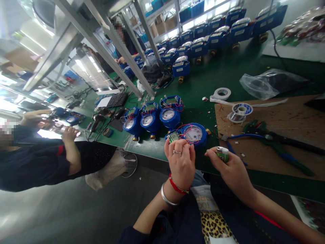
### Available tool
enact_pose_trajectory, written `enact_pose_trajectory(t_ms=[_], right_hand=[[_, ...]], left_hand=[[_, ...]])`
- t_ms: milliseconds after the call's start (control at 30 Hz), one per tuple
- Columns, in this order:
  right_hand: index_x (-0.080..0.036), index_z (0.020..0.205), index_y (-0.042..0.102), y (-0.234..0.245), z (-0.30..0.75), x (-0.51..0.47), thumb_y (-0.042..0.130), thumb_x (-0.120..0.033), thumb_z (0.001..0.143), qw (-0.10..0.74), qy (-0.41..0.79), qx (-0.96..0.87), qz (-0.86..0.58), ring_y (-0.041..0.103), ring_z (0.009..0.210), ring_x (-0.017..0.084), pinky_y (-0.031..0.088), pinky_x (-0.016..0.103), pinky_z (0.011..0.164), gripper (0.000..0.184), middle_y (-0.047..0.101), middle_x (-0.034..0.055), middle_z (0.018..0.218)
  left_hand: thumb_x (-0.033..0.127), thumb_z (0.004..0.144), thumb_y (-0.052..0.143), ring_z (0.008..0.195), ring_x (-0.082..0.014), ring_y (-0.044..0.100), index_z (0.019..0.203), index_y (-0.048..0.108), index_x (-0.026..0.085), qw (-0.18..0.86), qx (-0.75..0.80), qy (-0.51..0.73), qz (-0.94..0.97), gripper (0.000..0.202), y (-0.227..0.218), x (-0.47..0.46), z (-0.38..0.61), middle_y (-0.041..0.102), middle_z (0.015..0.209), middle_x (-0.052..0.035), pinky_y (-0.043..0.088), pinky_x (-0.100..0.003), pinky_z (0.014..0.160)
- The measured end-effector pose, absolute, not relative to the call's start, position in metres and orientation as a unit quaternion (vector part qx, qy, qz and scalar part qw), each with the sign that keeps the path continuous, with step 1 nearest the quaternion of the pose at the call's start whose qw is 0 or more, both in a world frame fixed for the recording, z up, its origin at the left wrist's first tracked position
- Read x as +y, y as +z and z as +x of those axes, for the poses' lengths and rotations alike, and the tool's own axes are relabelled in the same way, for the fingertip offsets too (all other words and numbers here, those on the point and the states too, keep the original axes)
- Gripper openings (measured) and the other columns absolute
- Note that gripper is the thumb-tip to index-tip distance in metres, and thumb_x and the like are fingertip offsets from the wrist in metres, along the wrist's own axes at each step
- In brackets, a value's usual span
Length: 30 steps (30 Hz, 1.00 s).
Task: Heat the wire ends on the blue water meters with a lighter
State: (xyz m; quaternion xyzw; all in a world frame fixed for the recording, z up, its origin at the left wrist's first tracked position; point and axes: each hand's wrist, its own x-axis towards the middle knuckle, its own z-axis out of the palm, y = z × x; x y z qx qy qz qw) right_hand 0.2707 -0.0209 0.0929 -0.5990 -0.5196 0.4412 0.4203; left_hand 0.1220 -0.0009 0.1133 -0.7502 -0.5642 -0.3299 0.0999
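Closest to me lies a blue water meter (195, 134) with a round dial and thin red and yellow wires. My left hand (180, 159) is closed at the meter's left side, its fingers curled over the lower end of a small green circuit board (174, 136); what lies beneath the fingertips is hidden. In my right hand (235, 173), just right of the meter, is a green lighter (222, 155) with a pale top, held upright in closed fingers. No flame shows.
Three similar meters (149, 119) stand left. Right are a solder spool (240, 112), white tape roll (222, 93), green-handled cutters (271, 137) and pliers (224, 137) on a brown board (279, 115). Blue meters (193, 47) line the back. A co-worker (50, 149) sits left.
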Motion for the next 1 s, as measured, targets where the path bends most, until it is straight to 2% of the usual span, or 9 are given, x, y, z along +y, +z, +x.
enact_pose_trajectory(t_ms=[100, 167, 267, 333, 467, 633, 767, 900, 1000], right_hand=[[-0.018, 0.08, 0.067, 0.098, 0.275, -0.014, 0.053, -0.052, 0.087, 0.421, 0.405, -0.543, -0.603, 0.05, 0.056, 0.013, 0.037, 0.024, 0.054, 0.037, 0.058, 0.0005, 0.062], [-0.019, 0.082, 0.068, 0.099, 0.279, -0.011, 0.052, -0.053, 0.087, 0.418, 0.394, -0.543, -0.613, 0.049, 0.054, 0.012, 0.036, 0.025, 0.053, 0.038, 0.056, 0.0, 0.06], [-0.019, 0.084, 0.069, 0.097, 0.282, -0.011, 0.051, -0.053, 0.088, 0.408, 0.387, -0.542, -0.624, 0.047, 0.05, 0.012, 0.036, 0.025, 0.05, 0.039, 0.056, 0.0001, 0.058], [-0.018, 0.085, 0.07, 0.096, 0.283, -0.01, 0.051, -0.052, 0.088, 0.403, 0.371, -0.55, -0.63, 0.05, 0.052, 0.013, 0.038, 0.026, 0.052, 0.038, 0.058, 0.0009, 0.06], [-0.02, 0.099, 0.071, 0.096, 0.282, 0.01, 0.052, -0.046, 0.089, 0.417, 0.322, -0.571, -0.63, 0.061, 0.07, 0.017, 0.046, 0.028, 0.069, 0.033, 0.068, 0.0034, 0.079], [-0.02, 0.107, 0.069, 0.094, 0.277, 0.059, 0.054, -0.044, 0.088, 0.429, 0.29, -0.64, -0.568, 0.062, 0.103, 0.022, 0.044, 0.033, 0.092, 0.034, 0.067, 0.0068, 0.113], [-0.02, 0.117, 0.065, 0.095, 0.279, 0.072, 0.048, -0.052, 0.09, 0.309, 0.335, -0.654, -0.604, 0.067, 0.083, 0.023, 0.047, 0.031, 0.072, 0.045, 0.072, 0.006, 0.093], [-0.018, 0.091, 0.066, 0.099, 0.279, 0.047, 0.043, -0.055, 0.091, 0.281, 0.316, -0.658, -0.624, 0.061, 0.055, 0.019, 0.042, 0.029, 0.058, 0.043, 0.063, 0.0013, 0.058], [-0.018, 0.092, 0.064, 0.101, 0.277, 0.022, 0.04, -0.054, 0.093, 0.29, 0.276, -0.66, -0.635, 0.064, 0.059, 0.02, 0.045, 0.03, 0.06, 0.044, 0.066, 0.004, 0.064]], left_hand=[[0.022, 0.089, 0.057, 0.1, -0.0211, 0.058, 0.08, 0.061, 0.019, 0.091, -0.556, -0.323, -0.76, 0.011, 0.114, -0.004, 0.117, 0.066, 0.098, -0.0049, 0.03, -0.05, 0.111], [0.026, 0.089, 0.059, 0.112, -0.024, 0.056, 0.093, 0.063, 0.019, 0.086, -0.543, -0.324, -0.77, 0.009, 0.116, -0.011, 0.111, 0.066, 0.11, -0.0072, 0.027, -0.052, 0.114], [0.034, 0.091, 0.056, 0.127, -0.0286, 0.049, 0.122, 0.055, 0.016, 0.079, -0.496, -0.331, -0.799, 0.036, 0.117, -0.024, 0.095, 0.06, 0.126, -0.0131, 0.021, -0.058, 0.116], [0.033, 0.094, 0.049, 0.126, -0.0282, 0.05, 0.126, 0.051, 0.017, 0.081, -0.47, -0.354, -0.805, 0.037, 0.114, -0.032, 0.079, 0.059, 0.127, -0.0136, 0.019, -0.061, 0.116], [0.021, 0.093, 0.045, 0.126, -0.0258, 0.05, 0.128, 0.048, 0.015, 0.043, -0.521, -0.394, -0.756, 0.036, 0.099, -0.042, 0.052, 0.054, 0.13, -0.0162, 0.036, -0.053, 0.11], [0.025, 0.095, 0.045, 0.123, -0.0255, 0.051, 0.132, 0.046, 0.014, -0.096, -0.615, -0.387, -0.68, 0.039, 0.077, -0.052, 0.055, 0.05, 0.132, -0.0182, 0.047, -0.044, 0.101], [0.026, 0.097, 0.041, 0.116, -0.0223, 0.058, 0.139, 0.04, 0.018, -0.202, -0.62, -0.393, -0.648, 0.043, 0.069, -0.061, 0.068, 0.049, 0.137, -0.0172, 0.054, -0.036, 0.092], [0.027, 0.096, 0.043, 0.126, -0.0227, 0.053, 0.142, 0.036, 0.021, -0.257, -0.602, -0.418, -0.63, 0.047, 0.069, -0.065, 0.069, 0.047, 0.142, -0.0154, 0.052, -0.034, 0.098], [0.026, 0.097, 0.042, 0.131, -0.0228, 0.049, 0.143, 0.038, 0.02, -0.258, -0.599, -0.431, -0.623, 0.047, 0.066, -0.062, 0.065, 0.05, 0.141, -0.0146, 0.049, -0.036, 0.102]])
